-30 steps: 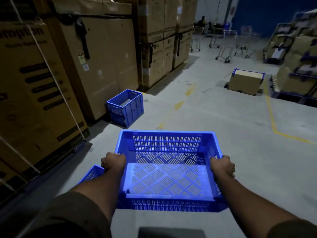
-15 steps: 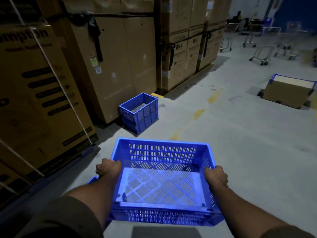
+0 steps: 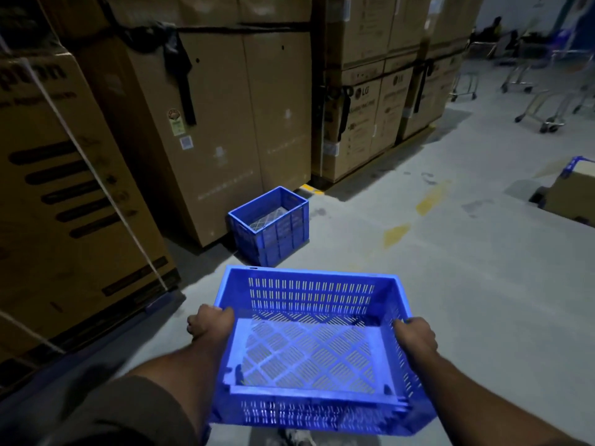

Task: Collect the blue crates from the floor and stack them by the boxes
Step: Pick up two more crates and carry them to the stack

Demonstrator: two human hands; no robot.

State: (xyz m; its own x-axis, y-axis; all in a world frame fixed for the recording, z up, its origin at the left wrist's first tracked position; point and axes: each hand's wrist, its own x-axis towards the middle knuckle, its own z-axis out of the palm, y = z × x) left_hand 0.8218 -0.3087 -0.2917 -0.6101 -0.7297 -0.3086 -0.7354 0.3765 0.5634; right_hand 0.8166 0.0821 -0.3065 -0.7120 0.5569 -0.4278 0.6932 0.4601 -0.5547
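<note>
The person carries a blue crate (image 3: 309,346) in front of the body, above the grey floor (image 3: 467,284). The left hand (image 3: 209,323) holds the left rim of this crate, with the thumb on top of the edge and the other fingers curled under it. The right hand (image 3: 417,338) holds the right rim in the same way, so each grip is clenched on the crate. The crate is tilted a little, with its far wall higher. Its walls have narrow slots, and the bottom has a lattice pattern. It holds nothing inside.

A second blue crate (image 3: 270,226) stands on the floor further ahead, just beside the base of the tall cardboard boxes (image 3: 225,123). Something pale lies inside it, perhaps a lattice panel, but the light is too weak to be sure. More cardboard boxes (image 3: 363,107), some with a printed logo, stand in a row to the right of the tall ones, and black straps go around them. On the left a large box (image 3: 64,194) with white cords across it is very near the camera.

Yellow marks (image 3: 396,235) are painted on the floor. Far at the right stand metal trolleys (image 3: 544,107), and a low box with blue corners (image 3: 570,191) lies at the right edge.
</note>
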